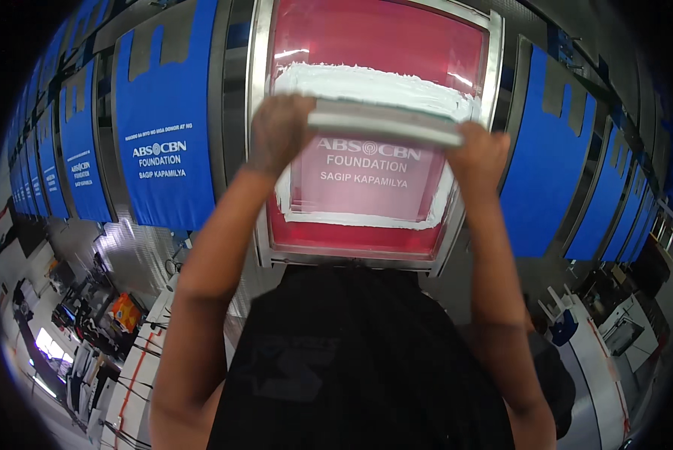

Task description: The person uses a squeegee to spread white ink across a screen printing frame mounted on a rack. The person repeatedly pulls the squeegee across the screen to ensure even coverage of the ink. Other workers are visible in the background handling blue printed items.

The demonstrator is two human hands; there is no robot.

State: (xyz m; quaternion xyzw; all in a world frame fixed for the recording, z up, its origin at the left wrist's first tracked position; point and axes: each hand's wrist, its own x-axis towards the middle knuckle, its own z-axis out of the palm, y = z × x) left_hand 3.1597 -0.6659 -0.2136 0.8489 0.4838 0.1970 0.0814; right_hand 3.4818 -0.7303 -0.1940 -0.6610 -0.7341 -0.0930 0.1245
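Observation:
Both of my hands grip a long squeegee [385,124] that lies crosswise over a silkscreen. My left hand [282,133] is wrapped round its left end, slightly blurred, and my right hand [477,154] is closed on its right end. The screen has a metal frame [258,67] and red mesh [381,37]. Thick white ink [374,81] is heaped beyond the squeegee and runs down both sides of the paler printing area [363,196], where white lettering and a round emblem show. The squeegee's lower edge is hidden from me.
Flat blue bags with cut-out handles and white print lie in a row on the left [160,112]. More blue bags [550,157] lie on the right, at the same height as the screen. White tables [138,367] with cables and clutter stand lower left; another white table [591,367] is lower right.

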